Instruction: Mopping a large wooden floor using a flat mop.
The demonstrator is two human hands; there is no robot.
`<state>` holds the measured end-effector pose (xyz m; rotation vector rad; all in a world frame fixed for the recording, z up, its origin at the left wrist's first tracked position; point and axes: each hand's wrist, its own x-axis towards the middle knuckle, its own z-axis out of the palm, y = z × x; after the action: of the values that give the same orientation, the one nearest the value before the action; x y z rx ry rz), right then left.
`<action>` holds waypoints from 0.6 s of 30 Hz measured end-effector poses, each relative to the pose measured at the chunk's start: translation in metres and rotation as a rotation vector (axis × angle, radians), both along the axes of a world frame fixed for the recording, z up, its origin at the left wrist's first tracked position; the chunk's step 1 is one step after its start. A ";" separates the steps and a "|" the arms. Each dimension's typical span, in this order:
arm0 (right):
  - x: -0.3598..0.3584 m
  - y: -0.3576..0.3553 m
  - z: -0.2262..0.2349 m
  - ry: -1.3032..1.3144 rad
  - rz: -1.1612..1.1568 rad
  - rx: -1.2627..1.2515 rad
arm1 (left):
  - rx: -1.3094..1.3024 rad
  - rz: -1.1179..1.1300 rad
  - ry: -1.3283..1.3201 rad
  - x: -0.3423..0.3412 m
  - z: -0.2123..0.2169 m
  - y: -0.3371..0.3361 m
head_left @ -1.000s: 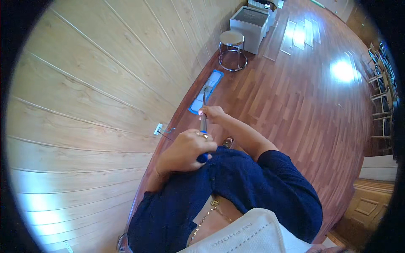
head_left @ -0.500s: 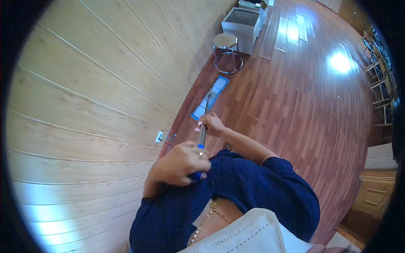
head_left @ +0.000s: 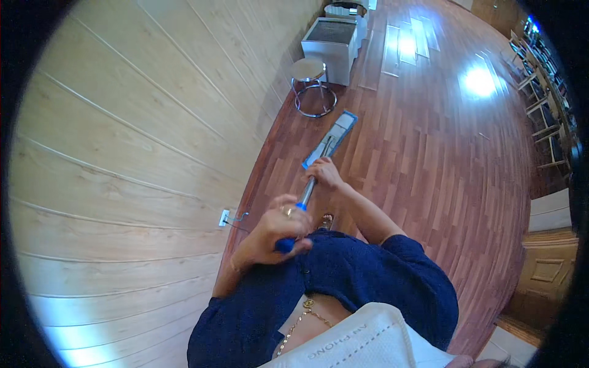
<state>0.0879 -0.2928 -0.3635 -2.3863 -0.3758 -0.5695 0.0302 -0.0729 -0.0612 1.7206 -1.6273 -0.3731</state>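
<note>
A flat mop (head_left: 307, 195) with a metal pole and blue grip slants away in front of me. Its long head (head_left: 339, 130), pale with a blue fringe, lies on the wooden floor (head_left: 405, 184). My left hand (head_left: 283, 226), a ring on one finger, is closed round the blue grip near the pole's end. Farther along, my right hand (head_left: 325, 174) is wrapped round the metal pole, close to the mop head. Part of the pole is hidden by my fingers.
A pale panelled wall (head_left: 141, 153) runs along the left, with a wired socket (head_left: 224, 218) low on it. Past the mop head stand a round stool (head_left: 308, 70) and a white cabinet (head_left: 330, 52). Chairs and a table (head_left: 552, 104) line the far right, near a wooden door (head_left: 546, 270).
The mop head has swung to the right, away from the wall and stool. Both hands have kept their hold on the pole and grip. The view has shifted slightly.
</note>
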 end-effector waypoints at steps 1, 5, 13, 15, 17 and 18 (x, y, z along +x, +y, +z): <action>0.009 -0.017 -0.017 -0.015 -0.066 -0.023 | 0.004 0.027 -0.018 0.004 -0.012 -0.013; 0.014 -0.064 -0.017 0.219 -0.189 0.050 | -0.031 0.078 -0.147 0.025 -0.075 -0.048; -0.006 -0.095 -0.030 0.224 -0.281 1.062 | -0.013 -0.120 0.015 0.049 -0.066 -0.084; -0.019 -0.078 -0.013 0.111 -0.566 0.142 | -0.007 -0.170 0.107 0.057 -0.044 -0.076; -0.036 -0.052 0.029 -0.008 -0.608 0.091 | -0.041 -0.239 0.114 0.062 -0.011 -0.064; -0.043 -0.043 0.039 -0.067 -0.629 0.063 | -0.026 -0.254 0.124 0.064 0.006 -0.056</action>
<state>0.0453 -0.3359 -0.3247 -2.4086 0.3818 -0.9206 0.0939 -0.1286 -0.0550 1.4439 -1.7547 -0.5660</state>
